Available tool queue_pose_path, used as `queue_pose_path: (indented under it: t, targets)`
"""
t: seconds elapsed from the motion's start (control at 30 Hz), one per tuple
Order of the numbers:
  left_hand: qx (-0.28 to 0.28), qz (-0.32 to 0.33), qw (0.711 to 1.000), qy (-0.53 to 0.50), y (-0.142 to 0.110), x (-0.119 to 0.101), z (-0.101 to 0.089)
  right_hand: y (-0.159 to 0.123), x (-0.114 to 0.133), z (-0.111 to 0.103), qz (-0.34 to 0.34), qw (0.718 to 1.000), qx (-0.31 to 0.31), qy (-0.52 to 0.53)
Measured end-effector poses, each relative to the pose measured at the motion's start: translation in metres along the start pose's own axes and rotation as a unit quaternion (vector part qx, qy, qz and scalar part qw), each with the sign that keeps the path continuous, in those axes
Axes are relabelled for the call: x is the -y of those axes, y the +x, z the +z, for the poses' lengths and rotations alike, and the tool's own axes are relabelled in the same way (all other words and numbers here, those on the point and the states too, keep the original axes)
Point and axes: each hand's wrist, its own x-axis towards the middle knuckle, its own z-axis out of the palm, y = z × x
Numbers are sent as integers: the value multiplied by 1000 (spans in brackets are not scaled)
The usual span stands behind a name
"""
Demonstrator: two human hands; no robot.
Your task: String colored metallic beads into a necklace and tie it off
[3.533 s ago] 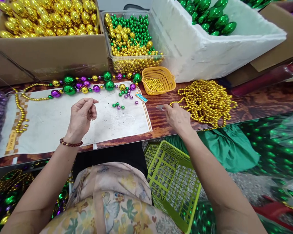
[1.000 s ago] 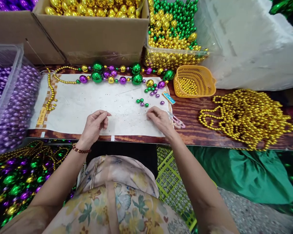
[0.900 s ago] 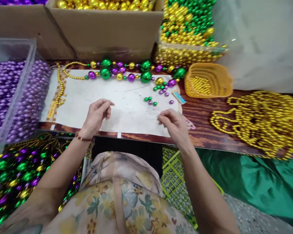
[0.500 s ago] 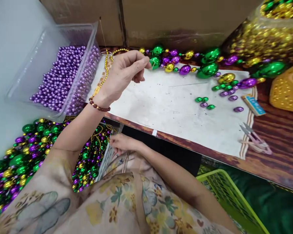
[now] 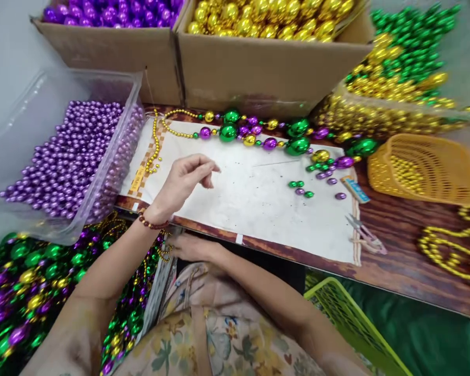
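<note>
My left hand [image 5: 188,183], with a brown bead bracelet on its wrist, hovers over the white cloth [image 5: 227,203]. Its thumb and fingers are pinched together; anything between them is too small to make out. My right hand [image 5: 190,247] is low below the table's front edge, its fingertips blurred beside thin gold bead strands [image 5: 165,249]. A bead garland [image 5: 229,132] of green, purple and gold lies along the back of the cloth, with small gold beads [image 5: 155,141] at its left end. A thin needle-like rod [image 5: 276,163] and loose green and purple beads [image 5: 297,184] lie on the cloth.
A clear bin [image 5: 97,188] of purple beads stands left, above a heap of finished necklaces [image 5: 35,282]. Cardboard boxes [image 5: 250,73] line the back. At right are thread snips [image 5: 366,235], a small blue packet [image 5: 355,189], an orange basket [image 5: 446,172] and a green basket [image 5: 337,303] below.
My view has tilted up, bringing the boxes' contents in sight. My left hand has moved nearer and lower, off the garland's left end. The right hand stays near the gold strands.
</note>
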Motion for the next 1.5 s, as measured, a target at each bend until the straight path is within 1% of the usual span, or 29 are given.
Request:
queue_pose_path:
  t: [0.03,0.07,0.1,0.13,0.17,0.2,0.23,0.27,0.3,0.37,0.4,0.47,0.53,0.57,0.63,0.73,0.87,1.0,1.1,1.17,1.23,1.3,1.37,1.43,1.5]
  targets:
    - [2,-11,1000,-13,-1,5,2,-14,7,-9,1,1000,23,8]
    - [4,-20,999,-26,-3,10,5,-32,14,-18,0,1000,15,23]
    - [10,-27,999,-34,-5,12,10,-51,22,-28,-5,999,-27,43]
    - [20,-31,999,-34,-7,13,16,-70,31,-37,-20,986,-146,80]
    - [35,-31,999,-25,-9,13,23,-88,40,-46,-45,959,-263,101]
    - [54,-26,998,-5,-13,12,32,-104,48,-54,-57,933,-336,118]
    - [79,-16,996,26,-16,10,42,-116,54,-61,-62,907,-393,137]
    - [108,0,992,66,-20,8,53,-126,59,-66,-58,895,-413,156]
    - [137,21,984,109,-25,6,65,-134,61,-70,-47,892,-411,180]
    - [196,67,960,187,-33,6,87,-146,60,-75,-37,882,-405,239]
    - [223,86,946,219,-38,8,98,-151,56,-78,-43,869,-413,268]
    - [260,110,922,264,-45,14,115,-162,47,-84,-70,829,-454,317]
    - [280,114,907,294,-50,22,127,-176,38,-92,-91,785,-504,349]
    - [283,112,903,304,-51,25,132,-183,33,-97,-96,769,-522,356]
    - [287,103,898,319,-53,32,139,-197,27,-106,-103,749,-547,359]
    - [292,85,894,328,-54,36,148,-214,21,-116,-124,733,-569,351]
    - [303,75,892,328,-53,38,161,-227,19,-121,-151,725,-579,342]
    - [319,107,878,340,-50,43,172,-233,18,-123,-173,717,-576,353]
    - [337,123,866,349,-50,48,178,-235,19,-125,-184,707,-590,345]
    - [347,127,860,352,-52,51,180,-237,18,-128,-185,708,-599,326]
    - [346,135,857,358,-50,51,181,-240,15,-130,-183,717,-605,294]
    - [322,140,864,361,-41,52,181,-245,10,-132,-158,742,-609,230]
    - [262,138,882,366,-19,53,180,-249,4,-132,-110,780,-599,144]
    - [181,129,895,387,15,56,178,-250,-3,-131,-64,810,-579,74]
    - [105,108,892,426,52,62,178,-250,-7,-130,-41,822,-566,46]
